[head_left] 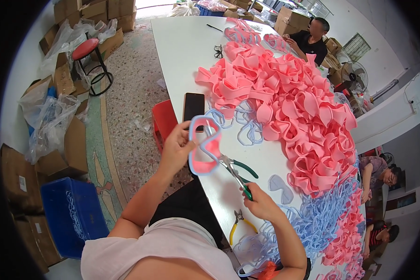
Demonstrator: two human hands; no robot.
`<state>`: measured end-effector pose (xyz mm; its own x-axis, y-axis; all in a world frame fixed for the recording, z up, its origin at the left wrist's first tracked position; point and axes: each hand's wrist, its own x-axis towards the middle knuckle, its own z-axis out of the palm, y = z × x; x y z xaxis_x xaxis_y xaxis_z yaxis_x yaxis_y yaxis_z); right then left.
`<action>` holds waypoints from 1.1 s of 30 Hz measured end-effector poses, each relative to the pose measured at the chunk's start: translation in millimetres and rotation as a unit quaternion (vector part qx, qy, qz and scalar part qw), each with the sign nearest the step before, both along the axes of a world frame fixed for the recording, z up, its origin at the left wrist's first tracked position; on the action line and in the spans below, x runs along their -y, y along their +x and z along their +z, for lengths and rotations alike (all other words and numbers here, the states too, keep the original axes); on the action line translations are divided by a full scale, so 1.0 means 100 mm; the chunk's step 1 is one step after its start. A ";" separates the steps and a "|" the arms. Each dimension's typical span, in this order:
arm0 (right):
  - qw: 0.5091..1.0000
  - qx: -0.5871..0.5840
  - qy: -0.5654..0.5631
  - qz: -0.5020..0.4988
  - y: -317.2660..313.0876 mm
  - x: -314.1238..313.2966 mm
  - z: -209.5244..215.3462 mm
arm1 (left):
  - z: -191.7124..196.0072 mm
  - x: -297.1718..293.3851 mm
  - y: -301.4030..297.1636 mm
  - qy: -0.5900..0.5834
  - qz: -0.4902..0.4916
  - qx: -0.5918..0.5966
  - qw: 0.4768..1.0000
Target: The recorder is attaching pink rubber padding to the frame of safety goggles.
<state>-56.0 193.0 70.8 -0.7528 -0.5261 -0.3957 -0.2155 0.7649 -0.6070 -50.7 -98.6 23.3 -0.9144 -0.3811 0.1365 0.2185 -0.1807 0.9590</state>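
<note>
Left hand closed on pink-and-blue goggle frame, held upright over surface near edge. Right hand gripping green-handled pliers, nose up-left into frame. Pink pile crowding right.

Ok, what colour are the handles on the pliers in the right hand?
Green, clearest in the head view: the pliers in the right hand have green handles.

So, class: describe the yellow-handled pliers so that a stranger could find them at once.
Start at the long white table and follow its near edge toward the person's right hand. Just below that hand lie the yellow-handled pliers; the green-handled pliers are held, while these lie untouched.
</note>
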 end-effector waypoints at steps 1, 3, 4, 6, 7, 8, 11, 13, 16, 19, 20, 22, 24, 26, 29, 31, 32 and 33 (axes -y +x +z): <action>0.999 0.020 0.031 -0.009 0.05 -0.04 -0.04 | 0.02 0.07 -0.02 0.035 0.028 0.011 0.999; 0.995 -0.039 0.092 0.013 0.20 -0.01 -0.10 | 0.10 0.17 0.01 0.029 0.041 0.043 0.998; 0.981 -0.107 0.156 0.040 0.26 0.00 -0.19 | 0.08 0.22 0.03 0.095 0.024 0.039 0.994; 0.945 -0.215 0.235 0.071 0.28 -0.08 -0.43 | 0.11 0.17 -0.05 0.153 0.001 0.049 0.987; 0.945 -0.214 0.237 0.072 0.29 -0.09 -0.52 | 0.17 0.14 -0.04 0.176 -0.011 0.047 0.983; 0.943 -0.247 0.219 0.046 0.30 -0.10 -0.60 | 0.19 0.13 -0.03 0.199 -0.024 0.045 0.979; 0.941 -0.275 0.195 0.013 0.33 -0.08 -0.61 | 0.11 0.16 -0.06 0.201 -0.047 0.039 0.978; 0.943 -0.273 0.190 0.001 0.29 -0.01 -0.49 | 0.14 0.11 -0.05 0.207 -0.065 0.039 0.976; 0.957 -0.266 -0.088 -0.078 0.15 0.22 -0.15 | 0.18 -0.01 -0.03 0.193 -0.098 0.039 0.975; 0.919 -0.169 -0.321 -0.156 0.00 0.53 0.16 | 0.31 -0.17 0.06 0.123 -0.132 0.038 0.983; 0.918 -0.172 -0.321 -0.157 -0.05 0.56 0.18 | 0.38 -0.24 0.09 0.094 -0.139 0.035 0.985; 0.945 -0.080 -0.269 -0.170 -0.14 0.57 0.15 | 0.43 -0.32 0.13 0.058 -0.160 0.029 0.985; 0.932 -0.088 -0.314 -0.159 -0.18 0.52 -0.05 | 0.44 -0.35 0.15 0.042 -0.155 0.004 0.987; 0.905 0.008 -0.394 -0.159 -0.12 0.50 0.01 | 0.44 -0.33 0.16 0.028 -0.148 -0.017 0.988; 0.687 0.306 -0.625 -0.207 0.07 0.60 0.19 | 0.45 -0.28 0.16 0.134 -0.214 0.025 0.967; 0.672 0.320 -0.636 -0.202 0.09 0.56 0.10 | 0.44 -0.30 0.15 0.174 -0.270 0.045 0.946; 0.746 0.243 -0.591 -0.187 0.01 0.48 -0.04 | 0.47 -0.30 0.15 0.148 -0.271 0.048 0.950; 0.810 0.163 -0.536 -0.171 -0.04 0.39 -0.13 | 0.45 -0.28 0.13 0.148 -0.273 0.048 0.949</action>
